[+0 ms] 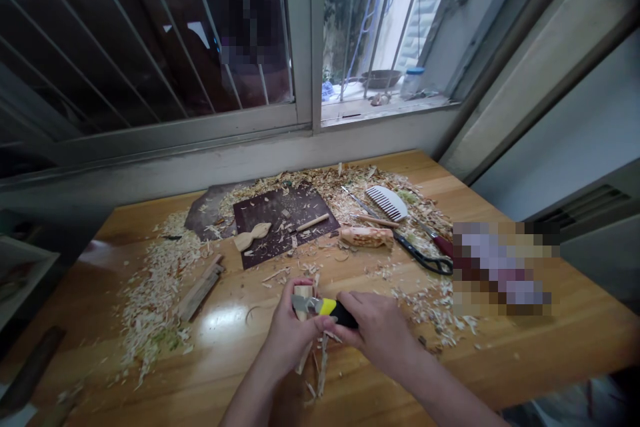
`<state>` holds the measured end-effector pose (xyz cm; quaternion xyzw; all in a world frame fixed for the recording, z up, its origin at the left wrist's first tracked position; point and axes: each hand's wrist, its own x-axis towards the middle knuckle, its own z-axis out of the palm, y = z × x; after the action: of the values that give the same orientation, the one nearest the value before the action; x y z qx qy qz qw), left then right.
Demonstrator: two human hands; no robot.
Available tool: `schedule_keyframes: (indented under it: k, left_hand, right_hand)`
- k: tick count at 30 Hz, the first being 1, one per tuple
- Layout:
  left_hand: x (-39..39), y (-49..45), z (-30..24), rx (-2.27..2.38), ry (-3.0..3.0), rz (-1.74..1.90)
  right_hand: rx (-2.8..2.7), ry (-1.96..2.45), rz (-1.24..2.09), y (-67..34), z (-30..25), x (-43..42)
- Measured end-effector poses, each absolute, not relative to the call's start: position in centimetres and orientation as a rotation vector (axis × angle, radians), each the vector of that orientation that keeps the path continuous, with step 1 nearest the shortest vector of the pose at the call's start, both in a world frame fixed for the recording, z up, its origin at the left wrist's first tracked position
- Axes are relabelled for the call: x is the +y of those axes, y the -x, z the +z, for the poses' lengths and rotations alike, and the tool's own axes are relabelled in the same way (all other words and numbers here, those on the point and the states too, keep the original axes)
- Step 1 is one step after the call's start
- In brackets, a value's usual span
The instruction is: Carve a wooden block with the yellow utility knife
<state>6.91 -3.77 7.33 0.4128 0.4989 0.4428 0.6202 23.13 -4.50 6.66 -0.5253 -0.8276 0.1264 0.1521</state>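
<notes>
My left hand (289, 333) is wrapped round a short piece of pale wood (303, 291), whose top end shows above the fingers. In my right hand (376, 321) is a carving knife (329, 307) with a black and yellow handle, its short blade lying across the wood. My left thumb presses near the knife's handle. Curled shavings and a wood strip lie on the table under my hands. Part of the wood is hidden by my left palm.
Wood shavings (165, 287) cover much of the wooden table (240, 373). Beyond my hands lie a dark sheet (260, 250), a carved wavy wood piece (253, 237), a rough wood block (366, 237), scissors (425, 259) and a white comb (387, 203). Two wood strips (200, 290) lie left. A barred window stands behind.
</notes>
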Motion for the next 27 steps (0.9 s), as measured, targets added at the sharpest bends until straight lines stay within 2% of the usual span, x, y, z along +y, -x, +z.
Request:
schedule_keyframes:
  k: [6, 11, 18, 27]
  left_hand:
    - [-3.8, -7.5, 7.6, 1.221, -0.937, 1.079]
    - [-4.1, -7.2, 7.2, 1.079, -0.774, 1.040]
    - [-4.6, -6.6, 7.7, 1.075, -0.896, 0.881]
    - [-4.3, -7.2, 7.8, 1.219, -0.987, 0.991]
  right_hand:
    - [-2.169, 1.603, 0.445, -22.0, 6.4, -4.8]
    - [-2.366, 1.395, 0.620, -22.4, 7.7, -4.2]
    - [-2.620, 1.305, 0.457, -24.4, 9.3, -3.3]
    - [-2.443, 1.478, 0.378, -23.7, 8.7, -4.0]
